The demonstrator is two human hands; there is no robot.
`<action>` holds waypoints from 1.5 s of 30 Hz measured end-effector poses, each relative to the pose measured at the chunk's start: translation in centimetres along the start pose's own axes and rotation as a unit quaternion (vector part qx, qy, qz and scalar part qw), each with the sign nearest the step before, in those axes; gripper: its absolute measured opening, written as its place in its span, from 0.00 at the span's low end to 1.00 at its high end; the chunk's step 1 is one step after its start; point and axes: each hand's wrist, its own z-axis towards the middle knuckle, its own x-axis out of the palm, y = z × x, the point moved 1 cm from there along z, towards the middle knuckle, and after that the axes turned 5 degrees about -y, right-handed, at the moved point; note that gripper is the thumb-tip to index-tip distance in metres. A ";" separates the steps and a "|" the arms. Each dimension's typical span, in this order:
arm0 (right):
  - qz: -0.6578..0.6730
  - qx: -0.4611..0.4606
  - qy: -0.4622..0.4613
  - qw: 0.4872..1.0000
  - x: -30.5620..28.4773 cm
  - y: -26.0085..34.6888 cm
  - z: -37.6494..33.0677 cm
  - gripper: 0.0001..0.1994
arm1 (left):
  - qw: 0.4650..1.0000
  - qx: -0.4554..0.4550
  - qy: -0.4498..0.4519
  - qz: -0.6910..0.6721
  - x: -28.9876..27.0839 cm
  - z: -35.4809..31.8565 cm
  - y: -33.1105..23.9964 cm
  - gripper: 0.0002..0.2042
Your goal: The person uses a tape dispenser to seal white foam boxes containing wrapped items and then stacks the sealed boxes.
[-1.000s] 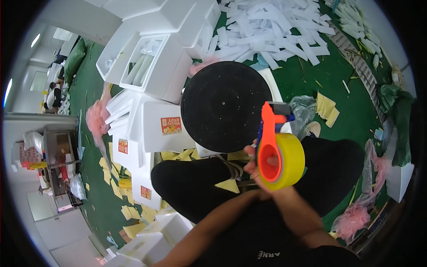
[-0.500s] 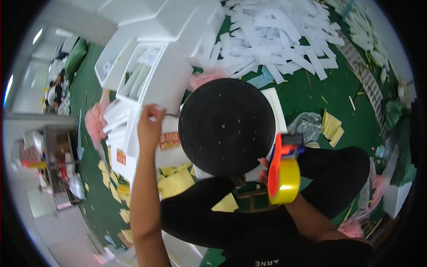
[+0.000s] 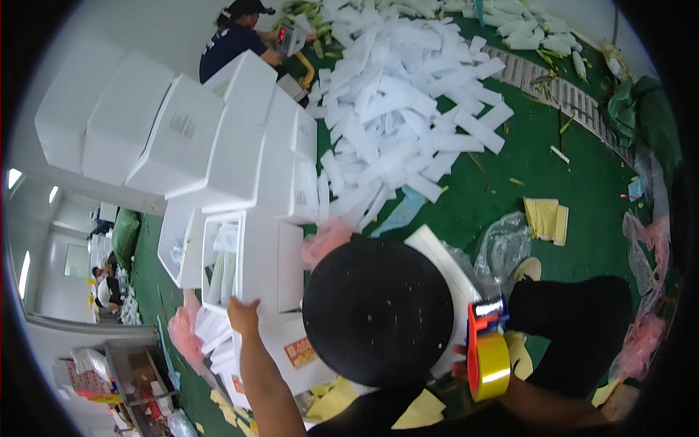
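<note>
Head view: the right hand (image 3: pixel 460 364) is wrapped around the handle side of an orange tape dispenser (image 3: pixel 475 360), whose yellow roll (image 3: pixel 494 370) faces outward, to the right of the fingers. The left hand (image 3: pixel 244 317) is at the lower edge of a white foam box (image 3: pixel 258 266), thumb and forefinger spread; its fingertips are small here, so I cannot tell whether they grip the edge or only touch it. Inside that box sit pale green, net-like pieces (image 3: pixel 224 275).

Between the hands, a round black disc (image 3: pixel 377 313) stands in the way, partly covering a white foam slab (image 3: pixel 437 266). Just beyond the dispenser lie a clear plastic bag (image 3: pixel 502 244) and folded yellow paper (image 3: pixel 546 221). Past the disc are a pink bag (image 3: pixel 329 244), a blue sheet (image 3: pixel 403 213) and a big heap of white foam strips (image 3: pixel 408 105). Stacked foam boxes (image 3: pixel 233 156) rise ahead to the left, and a co-worker (image 3: pixel 237 45) crouches behind them near a scale (image 3: pixel 291 40).
</note>
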 end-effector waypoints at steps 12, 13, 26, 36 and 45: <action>-0.243 -0.077 0.006 0.967 7.4 -2.4 1.5 0.19 | 0.988 0.151 -0.018 -0.012 -24.8 -11.1 -4.0 0.30; -0.246 -0.076 0.018 0.966 7.6 -2.5 1.4 0.19 | 0.992 0.114 -0.040 -0.032 -24.0 -14.1 -3.2 0.32; -0.302 -0.090 0.013 0.949 3.6 -1.4 1.4 0.19 | 0.956 0.150 -0.094 -0.235 -18.4 -34.8 -11.1 0.22; -0.338 -0.141 -0.063 0.928 2.4 1.1 0.7 0.21 | 0.915 -0.214 -0.021 -0.341 -12.5 -21.2 8.9 0.15; -0.328 -0.223 -0.021 0.918 4.3 1.3 -0.9 0.19 | 0.975 -0.153 0.157 -0.046 -5.2 -21.3 11.6 0.36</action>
